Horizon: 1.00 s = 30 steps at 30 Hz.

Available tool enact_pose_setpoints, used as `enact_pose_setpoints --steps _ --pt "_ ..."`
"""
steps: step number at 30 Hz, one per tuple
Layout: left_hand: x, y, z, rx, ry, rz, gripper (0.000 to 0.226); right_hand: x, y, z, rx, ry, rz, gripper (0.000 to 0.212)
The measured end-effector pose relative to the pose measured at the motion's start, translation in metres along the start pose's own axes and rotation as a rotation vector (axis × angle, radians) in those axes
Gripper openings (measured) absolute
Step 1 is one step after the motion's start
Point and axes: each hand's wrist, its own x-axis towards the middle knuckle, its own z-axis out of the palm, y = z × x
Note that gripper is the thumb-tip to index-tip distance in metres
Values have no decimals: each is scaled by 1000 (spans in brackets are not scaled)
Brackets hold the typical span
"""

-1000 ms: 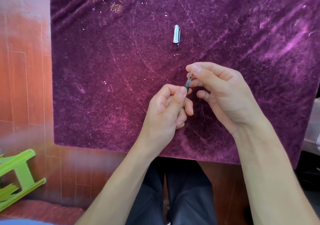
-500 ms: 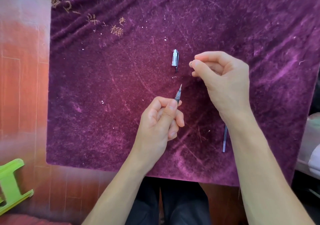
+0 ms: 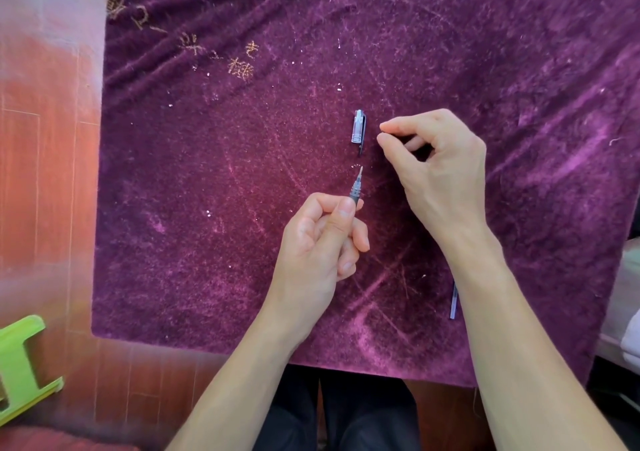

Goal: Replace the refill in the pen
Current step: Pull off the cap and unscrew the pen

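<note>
We noted a purple velvet cloth point(image 3: 346, 69) covering the table, its far and right edges cut off by the frame, gold embroidery at its far left corner too blurred to read. Beyond the cloth's left edge lay a red wood floor point(image 3: 45, 173), and a green plastic stool point(image 3: 20, 364), only partly in frame, sat low on that side. Dark trousers point(image 3: 346, 416) showed below the near edge.

Both forearms reached in from the near edge. The left hand point(image 3: 318, 242) was closed round the pen point(image 3: 356, 187) over the middle of the cloth, fingers and thumb clamped on the barrel. Only the grey grip section and the thin metal tip stuck out above the thumb, pointing toward the far edge; the rest of the barrel was hidden in the fist.

The right hand point(image 3: 440, 163) hovered just right of the pen tip, thumb and forefinger pinched close together. Something small and dark sat between them, but we could not tell what it was.

The clear pen cap point(image 3: 358, 128) with a dark clip lay flat on the cloth just left of the right fingertips, apart from the pen tip. A thin bluish refill point(image 3: 453, 303) lay near the near right corner, its far part hidden behind the right forearm.
</note>
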Motion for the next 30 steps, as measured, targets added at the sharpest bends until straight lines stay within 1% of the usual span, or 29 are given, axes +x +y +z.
enact_pose_setpoints --steps 8,13,18,20,22,24,25,26,28,30 --pt "-1 -1 0 12 11 -9 28 1 1 1 4 6 9 12" --pt "-1 -2 -1 9 7 -6 23 4 1 1 1 -15 26 13" --pt "-2 -3 -2 9 1 -1 26 3 -1 0 -6 -33 60 15" --pt "-3 -4 -3 13 -2 2 26 3 -3 -2 -13 -44 57 19" --pt "-4 -4 -3 14 -7 5 27 2 -5 -7 -4 -55 57 30" --pt "-4 -3 -3 19 -12 8 25 -2 -10 -15 46 -34 76 43" --pt "-4 -3 -4 23 -14 8 24 -6 -13 -19 86 -7 89 45" --pt "-5 -2 -3 27 -15 7 23 -11 -17 -24 139 26 102 43" --pt "-7 -1 -2 30 -20 2 20 -27 -26 -31 284 73 146 28" --pt "-10 0 0 30 -25 -5 19 -45 -33 -34 438 55 231 12"
